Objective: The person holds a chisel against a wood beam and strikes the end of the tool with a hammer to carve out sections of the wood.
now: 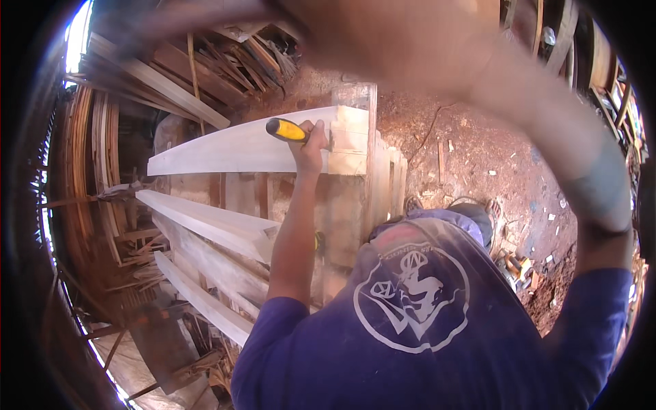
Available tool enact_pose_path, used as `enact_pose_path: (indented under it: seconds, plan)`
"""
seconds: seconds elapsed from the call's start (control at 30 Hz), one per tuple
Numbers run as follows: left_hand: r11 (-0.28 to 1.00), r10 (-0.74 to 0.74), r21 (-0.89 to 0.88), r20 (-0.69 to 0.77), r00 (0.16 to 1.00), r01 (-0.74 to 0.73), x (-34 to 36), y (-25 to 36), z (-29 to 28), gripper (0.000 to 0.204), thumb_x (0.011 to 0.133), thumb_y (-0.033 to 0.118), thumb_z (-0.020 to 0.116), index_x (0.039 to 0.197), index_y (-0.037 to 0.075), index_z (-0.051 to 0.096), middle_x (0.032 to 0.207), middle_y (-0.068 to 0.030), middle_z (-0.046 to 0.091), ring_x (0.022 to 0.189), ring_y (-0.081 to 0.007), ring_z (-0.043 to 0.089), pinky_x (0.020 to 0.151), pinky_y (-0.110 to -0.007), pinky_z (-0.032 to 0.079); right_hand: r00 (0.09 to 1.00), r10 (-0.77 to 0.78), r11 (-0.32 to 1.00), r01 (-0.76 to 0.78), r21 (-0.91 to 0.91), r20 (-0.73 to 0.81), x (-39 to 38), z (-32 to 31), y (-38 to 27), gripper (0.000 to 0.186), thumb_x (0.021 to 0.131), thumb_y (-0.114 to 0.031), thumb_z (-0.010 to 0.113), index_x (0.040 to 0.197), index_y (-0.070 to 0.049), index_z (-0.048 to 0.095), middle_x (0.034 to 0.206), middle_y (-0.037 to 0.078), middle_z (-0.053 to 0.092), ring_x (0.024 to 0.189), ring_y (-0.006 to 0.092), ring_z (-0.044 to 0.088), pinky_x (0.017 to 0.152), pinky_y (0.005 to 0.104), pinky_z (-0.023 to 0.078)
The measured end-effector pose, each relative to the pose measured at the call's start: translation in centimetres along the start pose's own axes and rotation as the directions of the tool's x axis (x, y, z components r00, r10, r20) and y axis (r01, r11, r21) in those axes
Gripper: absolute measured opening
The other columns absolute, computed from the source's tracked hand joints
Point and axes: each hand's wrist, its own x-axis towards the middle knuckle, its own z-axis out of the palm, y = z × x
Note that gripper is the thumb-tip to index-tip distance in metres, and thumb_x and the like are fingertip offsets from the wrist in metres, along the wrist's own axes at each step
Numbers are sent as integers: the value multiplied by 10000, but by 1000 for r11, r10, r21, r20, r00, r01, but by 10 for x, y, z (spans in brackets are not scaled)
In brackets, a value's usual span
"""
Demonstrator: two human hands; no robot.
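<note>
My left hand (313, 145) is closed around the yellow and black handle of a chisel (287, 130). It rests by the end of a thick pale timber beam (246, 142); the chisel's blade is hidden by the hand. Marked-off sections show on the beam's end beside my fingers. My right arm (547, 130) is raised across the top of the view, close to the camera. Its hand (383, 31) is smeared by motion, and its fingers cannot be made out. A dark blurred shape (198, 17) extends to the left of it, too unclear to name.
More pale beams (205, 222) lie side by side on the left, below the worked one. Planks and offcuts (253, 58) are piled at the far left, and boards (102, 150) stand along the left wall. Wood chips litter the reddish dirt floor (471, 160) on the right.
</note>
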Motion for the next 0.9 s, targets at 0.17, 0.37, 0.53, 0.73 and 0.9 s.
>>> enact_pose_path:
  seconds: [0.17,0.37,0.53,0.73,0.9]
  plan:
    - [1000,-3,-21,8,1000,4,-2,1,0,391,976,66,574,671,128,338,551,46,306,475,-77,277,486,-284,269,997,66,979,-60,193,-27,-12,14,-7,261,908,-86,574,1162,-53,625,834,157,713,765,282,730,645,394,593]
    - [998,50,26,1,999,-50,-9,-4,1,382,991,62,551,689,129,327,570,43,304,514,-74,283,508,-281,269,950,137,991,-133,-32,280,-22,12,12,234,867,-101,623,1095,-48,633,824,138,700,759,322,717,644,444,571]
    - [997,-68,-47,19,998,69,-10,-2,-4,338,965,112,614,674,78,445,595,19,459,565,-75,400,556,-258,354,949,34,978,32,206,-312,0,12,0,287,833,-94,647,1113,-37,614,825,161,700,757,334,719,632,442,567]
    - [999,31,-16,-5,1000,-31,-7,-8,-3,302,976,37,545,720,86,392,599,27,369,518,-84,324,510,-290,274,850,145,979,-199,54,507,-68,50,-4,348,841,-99,637,1180,-50,578,878,207,712,843,381,719,712,471,578]
    - [997,-75,20,-46,996,76,-22,4,4,330,999,87,557,717,86,385,623,3,408,606,-103,414,651,-282,389,841,424,854,-494,160,336,-93,40,19,300,815,-53,610,1111,-25,579,821,243,686,830,404,702,738,516,542]
